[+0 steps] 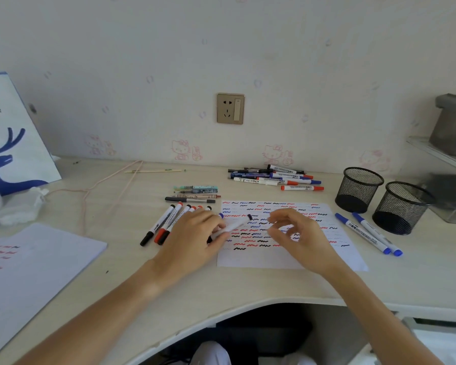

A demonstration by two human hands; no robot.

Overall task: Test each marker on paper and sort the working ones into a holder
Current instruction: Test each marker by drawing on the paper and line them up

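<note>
My left hand (192,238) grips a white marker (233,227) whose black end (249,217) points up and right over the test paper (287,259), a sheet covered with red, blue and black squiggles. Over the middle of the paper hovers my right hand (298,235), fingers loosely curled, thumb and forefinger apart, nothing visible between them. Two black mesh holders (358,191) (402,206) stand at the right, and both look empty. A row of black and red markers (163,225) lies left of the paper. Two blue markers (366,233) lie right of it.
A pile of mixed markers (274,177) lies behind the paper, and a few pens (195,193) lie at its upper left. A second marked sheet (37,259) is at the near left, with a white and blue bag (11,143) and a cord (90,191) behind.
</note>
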